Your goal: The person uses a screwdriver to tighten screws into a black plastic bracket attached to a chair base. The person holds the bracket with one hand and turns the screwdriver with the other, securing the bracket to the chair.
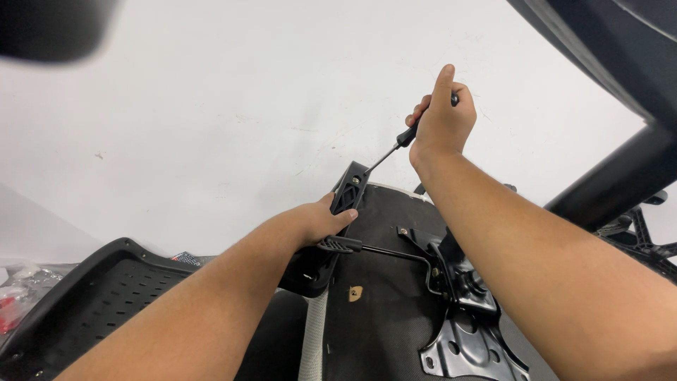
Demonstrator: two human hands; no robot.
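An upturned black chair seat [384, 282] lies under me, its underside showing. My left hand [321, 220] grips a black plastic armrest bracket [349, 187] standing at the seat's left edge. My right hand [443, 116] is closed round the black handle of a screwdriver [395, 144], index finger stretched up. The metal shaft slants down-left and its tip meets a screw at the top of the bracket. A black adjustment lever [338, 244] with a thin rod lies just below my left hand.
A metal tilt mechanism plate [465, 331] is bolted to the seat's underside at lower right. A perforated black backrest shell [92, 296] lies at lower left, plastic bags [17, 293] beside it. A black chair base and column [620, 176] stand at right. White floor lies behind.
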